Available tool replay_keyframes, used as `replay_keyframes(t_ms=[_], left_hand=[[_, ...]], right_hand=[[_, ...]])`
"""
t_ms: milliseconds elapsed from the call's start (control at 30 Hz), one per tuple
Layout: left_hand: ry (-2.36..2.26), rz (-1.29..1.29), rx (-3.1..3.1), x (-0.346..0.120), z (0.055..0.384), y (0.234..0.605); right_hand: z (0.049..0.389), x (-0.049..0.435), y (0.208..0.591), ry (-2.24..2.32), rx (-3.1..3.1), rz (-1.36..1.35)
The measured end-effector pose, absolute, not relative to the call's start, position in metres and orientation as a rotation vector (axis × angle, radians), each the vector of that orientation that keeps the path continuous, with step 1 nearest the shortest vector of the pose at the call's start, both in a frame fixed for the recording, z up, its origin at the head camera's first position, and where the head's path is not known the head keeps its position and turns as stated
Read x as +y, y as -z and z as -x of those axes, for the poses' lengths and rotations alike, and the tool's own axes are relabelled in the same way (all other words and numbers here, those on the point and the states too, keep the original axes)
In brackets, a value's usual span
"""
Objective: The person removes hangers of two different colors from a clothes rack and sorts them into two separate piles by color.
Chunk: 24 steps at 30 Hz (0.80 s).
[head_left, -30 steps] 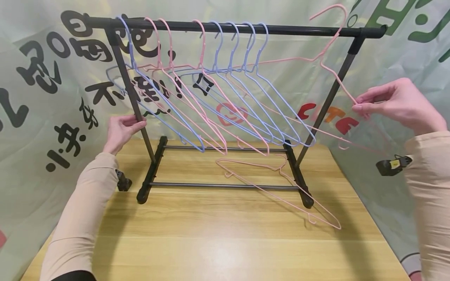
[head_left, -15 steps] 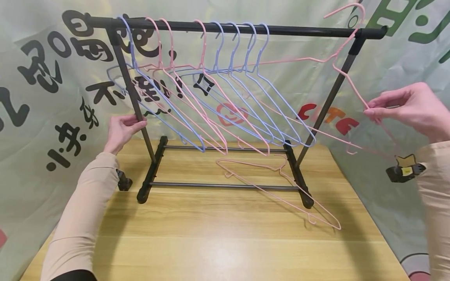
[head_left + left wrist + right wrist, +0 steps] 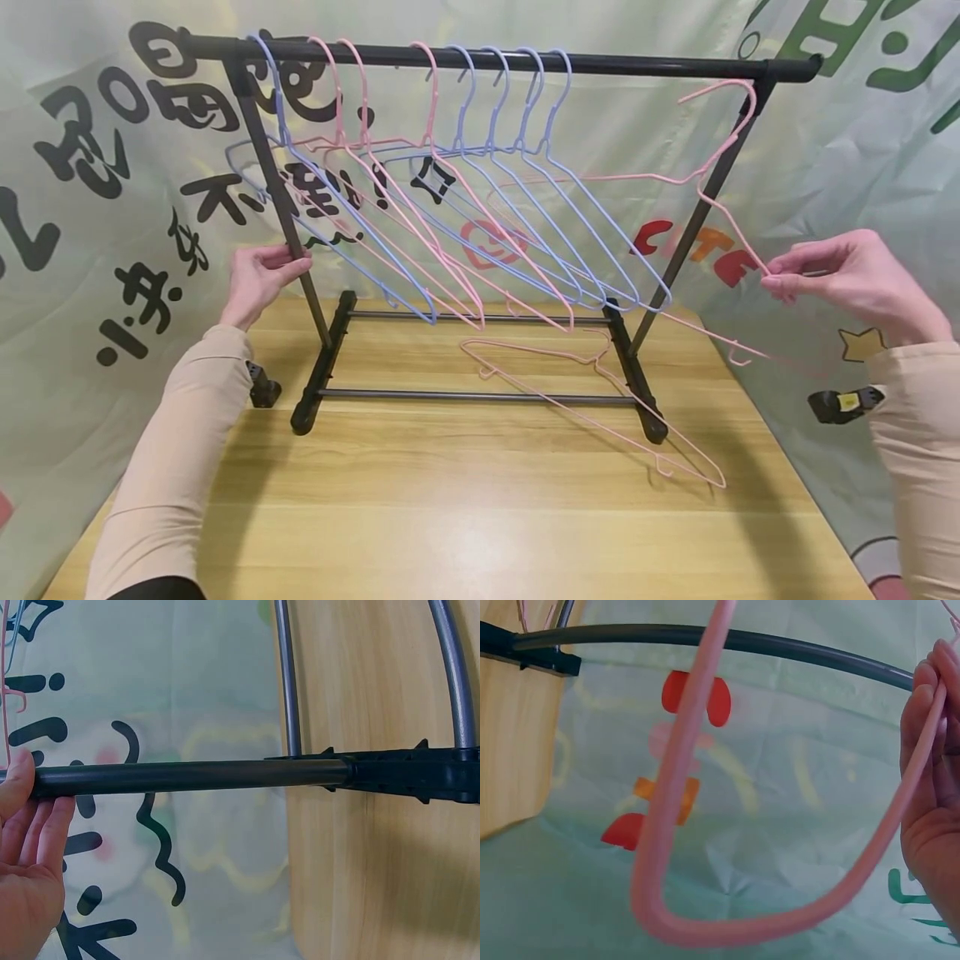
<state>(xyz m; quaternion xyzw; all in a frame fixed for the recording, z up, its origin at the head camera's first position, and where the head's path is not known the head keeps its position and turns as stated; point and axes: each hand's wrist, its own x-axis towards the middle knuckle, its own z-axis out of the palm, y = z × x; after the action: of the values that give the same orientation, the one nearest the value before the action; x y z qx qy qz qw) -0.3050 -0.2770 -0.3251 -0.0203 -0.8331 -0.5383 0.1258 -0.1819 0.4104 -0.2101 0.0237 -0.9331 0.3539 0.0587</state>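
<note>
My left hand (image 3: 258, 283) grips the left post (image 3: 187, 775) of a black garment rack, thumb on one side and fingers on the other. Off to the right, my right hand (image 3: 855, 279) pinches one shoulder of a pink clothes hanger (image 3: 720, 152) between thumb and fingertips. That hanger's hook now sits just below the level of the top rail (image 3: 660, 64), by the right post. Its lower corner (image 3: 651, 900) looms large in the right wrist view. Part of its far side passes behind the hangers on the rail.
Several blue hangers (image 3: 573, 179) and 3 pink hangers (image 3: 432, 100) hang from the rail. Another pink hanger (image 3: 585, 410) lies on the wooden table (image 3: 420, 508), across the rack's front lower bar (image 3: 480, 396). A printed cloth (image 3: 60, 275) surrounds the table.
My right hand moved outward to the right, then back left and down with the pink hanger; its hook dropped from above the rail to below it. My left hand stayed on the post.
</note>
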Motion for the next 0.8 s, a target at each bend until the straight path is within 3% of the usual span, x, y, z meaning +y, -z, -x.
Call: replay_keyframes(t_ms=[300,800], left_hand=[[1.596,0.051,-2.41,-0.277,0.305,0.324],[1.536,0.045,-2.451,-0.277,0.302,0.324]], right_hand=[[0.178,0.414,0.236,-1.112,-2.838,-0.089],[0.185,0.419,0.299,-1.229,-2.908,-0.344]])
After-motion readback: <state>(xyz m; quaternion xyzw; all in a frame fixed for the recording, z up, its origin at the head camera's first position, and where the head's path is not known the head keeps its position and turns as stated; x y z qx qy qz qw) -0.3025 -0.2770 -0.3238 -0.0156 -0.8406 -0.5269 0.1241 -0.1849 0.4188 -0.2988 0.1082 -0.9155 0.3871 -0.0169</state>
